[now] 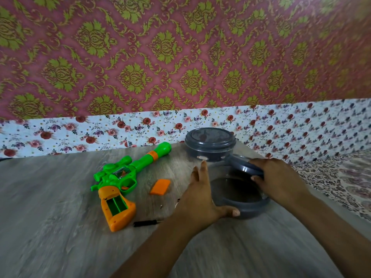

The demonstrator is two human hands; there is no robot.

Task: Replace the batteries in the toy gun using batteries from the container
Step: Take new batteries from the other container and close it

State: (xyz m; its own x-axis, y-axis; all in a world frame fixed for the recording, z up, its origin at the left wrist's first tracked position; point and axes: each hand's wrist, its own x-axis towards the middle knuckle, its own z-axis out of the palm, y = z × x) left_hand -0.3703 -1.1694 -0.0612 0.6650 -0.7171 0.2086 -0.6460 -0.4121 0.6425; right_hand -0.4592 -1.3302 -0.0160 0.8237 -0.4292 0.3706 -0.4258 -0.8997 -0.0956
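Observation:
The green and orange toy gun (pixel 120 177) lies on the table, left of centre. Its battery compartment (pixel 116 205) in the orange grip is open, and I see no batteries in it. The orange compartment cover (pixel 160 186) lies loose to the gun's right. My left hand (pixel 200 199) grips the side of the near grey container (pixel 245 205), thumb on its lower rim. My right hand (pixel 281 177) holds that container's grey lid (pixel 246 167), tilted up off the opening. The inside looks dark; I cannot make out batteries.
A second grey container (pixel 209 144) with its lid on stands behind, near the table's far edge. A small black screwdriver (pixel 144 223) lies in front of the gun. A floral cloth (pixel 301 127) runs behind and to the right of the wooden table (pixel 50 217).

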